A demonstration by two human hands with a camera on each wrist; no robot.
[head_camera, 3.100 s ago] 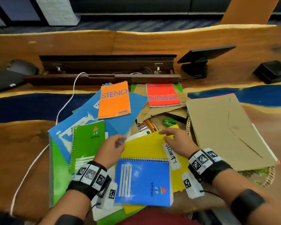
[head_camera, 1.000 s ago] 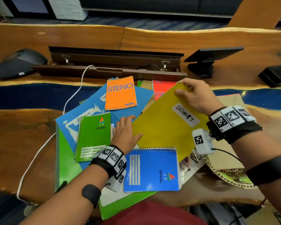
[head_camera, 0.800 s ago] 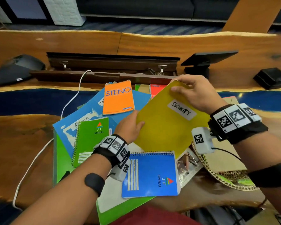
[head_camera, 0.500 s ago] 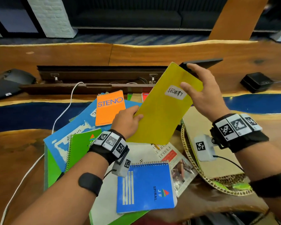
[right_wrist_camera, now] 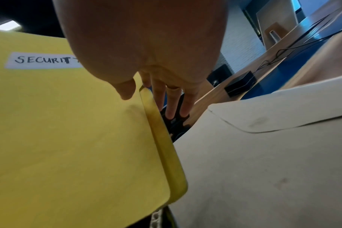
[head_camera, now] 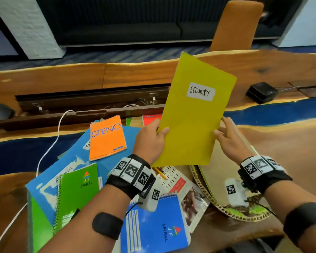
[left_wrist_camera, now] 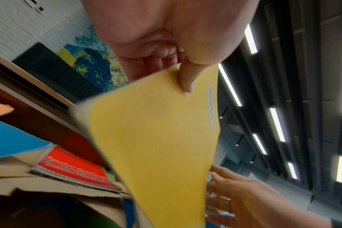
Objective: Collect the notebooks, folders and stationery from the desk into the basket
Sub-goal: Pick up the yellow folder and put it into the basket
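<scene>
The left hand holds a yellow folder up off the desk, thumb pressed on the front of its left edge and the other fingers behind it. The folder is thin, smooth card with rounded corners, standing nearly upright and tilted a little to the right, and it carries a white paper label hand-lettered "SECURITY". The right hand is at the folder's right edge with its fingers spread and nearly straight; the thumb tip touches the front, and the right wrist view shows the fingers reaching behind the edge without curling round it.

Just below and right of the folder sits the basket, round, with a woven rim, and a large tan paper envelope lies in it. On the glossy wooden desk lie an orange steno pad, a green spiral notebook, a blue spiral notebook, a wide blue folder, a red steno pad and a paperback book.
</scene>
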